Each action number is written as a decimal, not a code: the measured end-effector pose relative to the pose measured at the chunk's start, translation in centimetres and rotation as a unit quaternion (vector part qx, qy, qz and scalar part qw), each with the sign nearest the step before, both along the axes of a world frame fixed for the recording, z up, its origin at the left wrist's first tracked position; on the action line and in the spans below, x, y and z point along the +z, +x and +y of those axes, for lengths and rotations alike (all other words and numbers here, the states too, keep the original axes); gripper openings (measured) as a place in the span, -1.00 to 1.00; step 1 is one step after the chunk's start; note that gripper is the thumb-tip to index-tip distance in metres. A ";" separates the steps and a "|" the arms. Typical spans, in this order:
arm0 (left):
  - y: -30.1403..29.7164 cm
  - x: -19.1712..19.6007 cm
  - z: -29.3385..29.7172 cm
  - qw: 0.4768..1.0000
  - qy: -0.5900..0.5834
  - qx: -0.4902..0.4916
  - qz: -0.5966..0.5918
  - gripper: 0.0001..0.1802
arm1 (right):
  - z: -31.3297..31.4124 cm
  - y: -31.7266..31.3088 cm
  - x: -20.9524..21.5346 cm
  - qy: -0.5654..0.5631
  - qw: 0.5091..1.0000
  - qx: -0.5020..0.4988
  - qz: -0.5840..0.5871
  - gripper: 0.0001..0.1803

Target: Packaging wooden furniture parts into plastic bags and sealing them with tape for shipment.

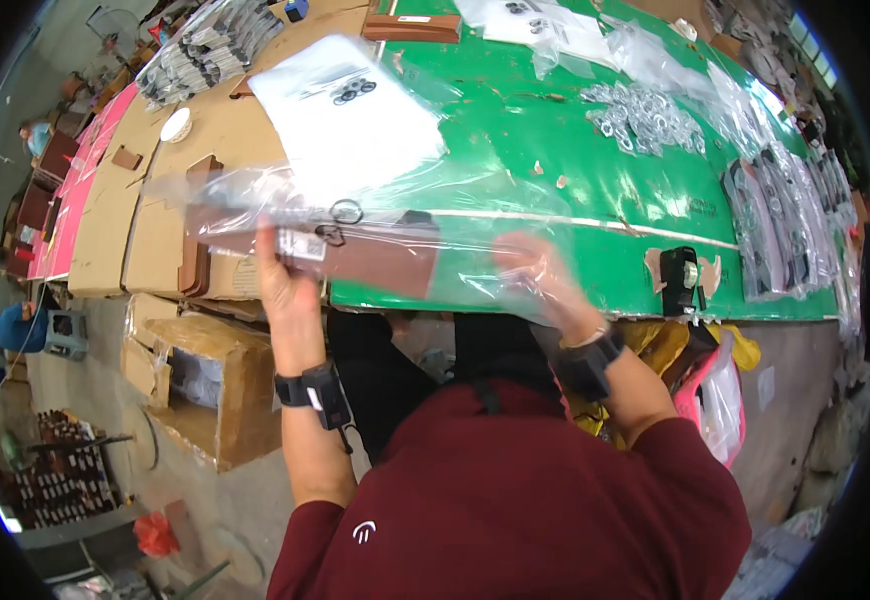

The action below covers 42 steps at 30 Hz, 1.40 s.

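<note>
A clear plastic bag (pixel 470 268) stretches across in front of me, above the table's near edge. Inside it lies a flat brown piece (pixel 380 258), perhaps a wallet or purse, with a white label; dark rings are printed on the film. My left hand (pixel 290 292) grips the bag's lower edge near the label, thumb up against the film and the other fingers mostly hidden. At the bag's right end is my right hand (pixel 543 272), smeared by motion, with film over part of it. Beyond the bag lies a stack of flat clear bags (pixel 340 110).
Clear rings or loops (pixel 645 118) lie heaped on the green tabletop (pixel 515 130). Bagged items (pixel 780 225) stand at the right, near a black device (pixel 679 280). Brown pieces (pixel 195 265) lie on cardboard at the left. An open carton (pixel 230 385) sits below the table.
</note>
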<state>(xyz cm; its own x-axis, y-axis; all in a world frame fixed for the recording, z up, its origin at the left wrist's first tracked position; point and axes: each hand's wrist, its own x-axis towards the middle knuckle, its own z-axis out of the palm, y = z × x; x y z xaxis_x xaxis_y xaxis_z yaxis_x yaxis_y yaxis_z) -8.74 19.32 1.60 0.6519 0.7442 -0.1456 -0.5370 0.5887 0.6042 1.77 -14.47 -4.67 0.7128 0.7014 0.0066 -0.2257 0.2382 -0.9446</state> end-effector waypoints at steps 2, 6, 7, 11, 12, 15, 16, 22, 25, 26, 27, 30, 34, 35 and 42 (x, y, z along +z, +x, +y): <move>-1.4 0.6 0.6 0.999 -0.013 -0.004 -0.037 -0.43 | -2.9 3.1 2.8 -0.200 0.978 -0.031 0.045 -0.37; -2.2 -1.0 1.6 0.998 0.017 0.052 -0.023 -0.43 | -4.5 3.5 5.1 -0.227 0.957 -0.180 -0.021 -0.31; -1.8 -1.4 1.6 0.998 0.016 0.054 -0.028 -0.43 | -3.9 3.3 7.0 -0.172 0.951 -0.247 -0.073 -0.32; -1.7 -1.8 0.3 0.998 0.047 0.043 -0.017 -0.45 | 0.7 2.3 15.6 -0.144 0.905 -0.171 -0.361 0.04; -1.8 -1.6 -0.1 0.997 0.073 0.022 -0.027 -0.46 | 2.1 1.8 16.9 -0.171 0.824 -0.137 -0.522 0.14; -1.1 -1.6 -1.2 0.996 0.081 0.009 -0.047 -0.47 | 5.8 2.1 14.2 -0.267 0.757 -0.064 -0.593 0.26; -1.1 -1.5 -1.6 0.996 0.074 -0.001 -0.047 -0.46 | 6.4 2.5 13.5 -0.264 0.754 -0.062 -0.599 0.26; -1.9 -1.7 -2.6 0.988 0.098 -0.050 -0.105 -0.30 | 8.0 4.9 15.6 -0.175 0.886 0.023 -0.428 -0.64; -2.5 -1.6 -2.5 0.965 0.132 -0.134 -0.183 0.05 | 7.3 4.5 19.2 -0.138 0.898 -0.007 -0.418 -0.85; -3.0 -2.6 -1.3 0.966 0.131 -0.131 -0.182 0.05 | 6.8 4.7 19.5 -0.150 0.906 -0.019 -0.395 -0.84; -3.5 -2.6 -0.1 0.976 0.097 -0.105 -0.164 0.04 | 6.4 5.2 19.5 -0.151 0.906 -0.017 -0.395 -0.84; -5.0 -3.1 0.3 0.995 0.078 -0.036 -0.051 0.03 | 6.0 5.8 18.8 -0.166 0.914 0.010 -0.371 -0.83; -5.6 -4.2 0.5 0.947 0.289 -0.102 0.099 0.02 | 5.1 6.1 17.4 -0.223 0.880 0.011 -0.419 -0.85; -6.0 -4.5 1.2 0.891 0.419 -0.113 0.134 -0.03 | 4.8 6.4 16.9 -0.228 0.870 0.012 -0.437 -0.86; -4.5 -2.7 -0.4 0.715 0.656 -0.186 0.154 -0.43 | 4.3 7.2 14.5 -0.263 0.782 -0.041 -0.563 -0.88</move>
<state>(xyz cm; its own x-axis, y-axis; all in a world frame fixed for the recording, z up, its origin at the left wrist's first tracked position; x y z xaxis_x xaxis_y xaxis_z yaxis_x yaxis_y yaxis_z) -13.19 18.89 -1.12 0.9276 0.1562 0.3395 -0.2130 -0.5254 0.8238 8.98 -10.15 9.86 0.5061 0.7703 0.3879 0.8156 -0.2812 -0.5058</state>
